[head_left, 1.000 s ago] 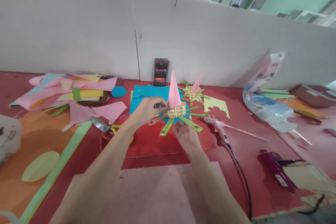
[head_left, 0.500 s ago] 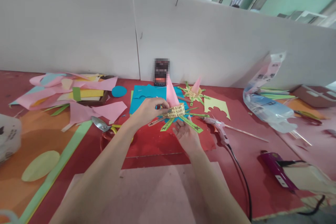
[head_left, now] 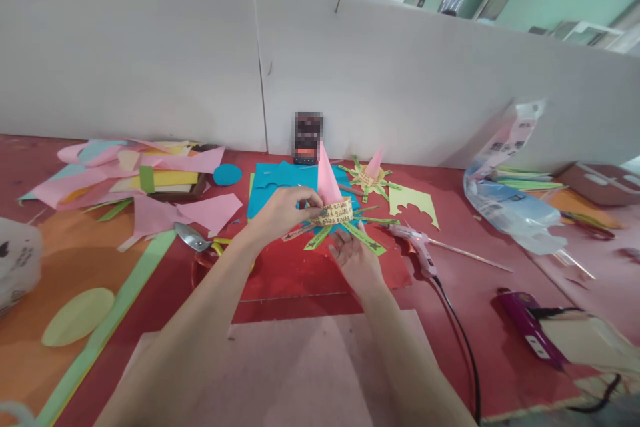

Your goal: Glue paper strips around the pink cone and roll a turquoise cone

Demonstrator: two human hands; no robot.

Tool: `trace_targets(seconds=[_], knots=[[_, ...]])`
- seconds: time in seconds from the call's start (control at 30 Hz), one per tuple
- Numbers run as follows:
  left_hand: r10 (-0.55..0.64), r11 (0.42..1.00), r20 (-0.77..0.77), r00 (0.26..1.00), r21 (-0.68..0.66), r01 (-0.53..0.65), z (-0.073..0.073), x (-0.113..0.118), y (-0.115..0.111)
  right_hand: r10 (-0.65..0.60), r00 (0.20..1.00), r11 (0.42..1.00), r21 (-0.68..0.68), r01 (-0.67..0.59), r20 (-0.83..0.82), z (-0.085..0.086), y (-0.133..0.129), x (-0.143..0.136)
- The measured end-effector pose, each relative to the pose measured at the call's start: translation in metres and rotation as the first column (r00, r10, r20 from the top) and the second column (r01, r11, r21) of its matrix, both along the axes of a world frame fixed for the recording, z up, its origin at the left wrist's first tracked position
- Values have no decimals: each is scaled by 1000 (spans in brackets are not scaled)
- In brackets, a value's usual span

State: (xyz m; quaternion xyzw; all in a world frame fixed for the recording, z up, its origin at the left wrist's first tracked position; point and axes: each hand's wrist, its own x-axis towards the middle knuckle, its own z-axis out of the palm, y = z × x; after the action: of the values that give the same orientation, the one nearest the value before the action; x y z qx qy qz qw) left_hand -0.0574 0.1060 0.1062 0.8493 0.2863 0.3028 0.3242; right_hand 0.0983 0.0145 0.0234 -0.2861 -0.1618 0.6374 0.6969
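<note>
Craft workshop, paper scraps [head_left: 150, 177], glue gun [head_left: 417, 243]

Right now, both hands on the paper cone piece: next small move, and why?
Probably tip the cone back upright. It leans left, while the left hand pinches the printed band at its base and the right hand supports from below.

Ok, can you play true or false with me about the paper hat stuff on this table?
1. Both hands are on the pink cone craft. True: the left hand pinches its patterned band and the right hand is under it.
2. The glue gun is in the right hand. False: it lies on the table, to the right of the hands.
3. A second, smaller pink cone stands behind the first. True.
4. The blue circle sits on top of the cone. False: it lies flat on the table, off to the left.
</note>
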Motion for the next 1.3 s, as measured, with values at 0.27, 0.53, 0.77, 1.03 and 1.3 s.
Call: trace_targets(seconds=[0.27, 0.53, 0.77, 1.03, 1.3], knots=[[-2, 1000, 2, 1000, -31, 2, 0, 0, 0, -27, 999, 998, -56, 26, -18, 2, 1, -1], [1, 997, 3, 1000, -72, -1, -2, 0, 1, -40, 999, 996, -84, 38, -24, 2, -1, -1], [-2, 995, -10, 1000, -98, 1, 0, 1, -2, -35, 999, 997, -67, 36, 14, 4, -1, -1], [-14, 995, -4, 1000, -96, 14, -2, -1, -1, -31, 1000, 998, -60, 31, 1, 4, -1, -1], [-24, 992, -12, 1000, -126, 22, -3, -2, 0, -24, 1000, 998, -54, 24, -14, 2, -1, -1]])
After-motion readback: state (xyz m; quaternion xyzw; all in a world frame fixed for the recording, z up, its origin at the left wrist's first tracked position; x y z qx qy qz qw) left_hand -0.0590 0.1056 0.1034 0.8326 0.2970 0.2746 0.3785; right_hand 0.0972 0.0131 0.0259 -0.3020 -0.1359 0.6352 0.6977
